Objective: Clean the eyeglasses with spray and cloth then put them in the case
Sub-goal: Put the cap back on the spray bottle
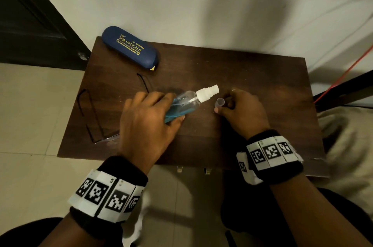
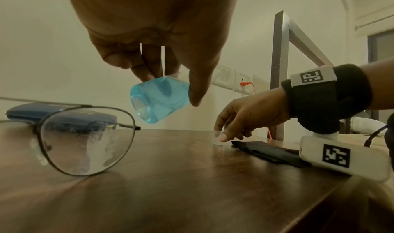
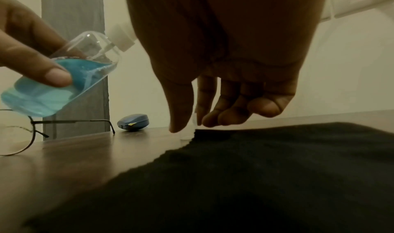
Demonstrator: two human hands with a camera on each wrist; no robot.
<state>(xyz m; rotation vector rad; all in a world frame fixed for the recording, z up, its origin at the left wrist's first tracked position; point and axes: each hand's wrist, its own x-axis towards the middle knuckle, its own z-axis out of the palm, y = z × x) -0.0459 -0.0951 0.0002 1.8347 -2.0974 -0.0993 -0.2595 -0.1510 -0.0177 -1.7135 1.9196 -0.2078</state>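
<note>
My left hand [image 1: 175, 108] grips a clear spray bottle [image 1: 186, 101] of blue liquid, tilted above the table with its white nozzle [image 1: 207, 93] bare and pointing up and right. My right hand [image 1: 222, 105] pinches the small clear cap [image 1: 220, 103], which stands on the table beside a black cloth [image 2: 266, 152]. My right wrist hangs above that cloth [image 3: 255, 177]. Thin dark-rimmed eyeglasses [image 1: 96, 113] stand on the table's left part, temples unfolded, with smears on the lens [image 2: 85, 142]. The blue case [image 1: 129, 47] lies shut at the back left corner.
The small dark wooden table [image 1: 242, 77] stands against a white wall. A dark door [image 1: 30, 24] is at the left, a red cable [image 1: 343, 77] and a dark frame at the right. Pale tiled floor lies left of and below the table.
</note>
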